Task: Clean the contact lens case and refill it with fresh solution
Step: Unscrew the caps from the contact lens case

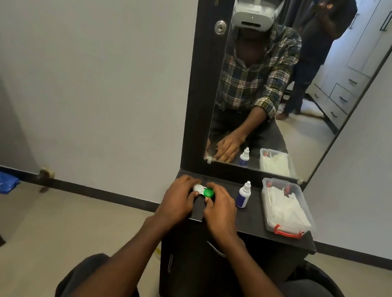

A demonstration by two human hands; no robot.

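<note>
- Black dresser top (250, 222) under a tall mirror (303, 88) carries everything.
- My left hand (177, 198) and right hand (220, 211) both close their fingers on the contact lens case (204, 191), held between them.
- My fingers hide the case's ends; only a white cap and a green cap show.
- Solution bottle (243, 194) stands just right of my right hand, the clear plastic bin (283, 207) beyond it.
</note>
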